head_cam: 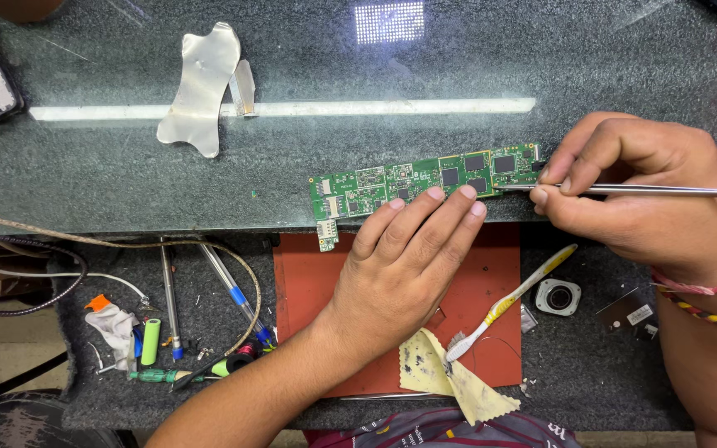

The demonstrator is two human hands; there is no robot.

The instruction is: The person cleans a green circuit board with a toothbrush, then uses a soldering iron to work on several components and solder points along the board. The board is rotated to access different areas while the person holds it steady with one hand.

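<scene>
head view: green circuit board (425, 184) under left hand (404, 257) fingertips, right hand (632, 199) pinching metal probe (665, 191), tip on board's right end

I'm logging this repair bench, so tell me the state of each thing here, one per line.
Circuit board: bare, flat on the glass, pinned by fingertips.
Left hand: open, fingers pressing the board's edge.
Right hand: shut on metal tool.
Metal tool: level, tip at the board's right end.
Toothbrush: lying on the red mat, bristles dirty.
Yellow cloth: crumpled, stained.
</scene>
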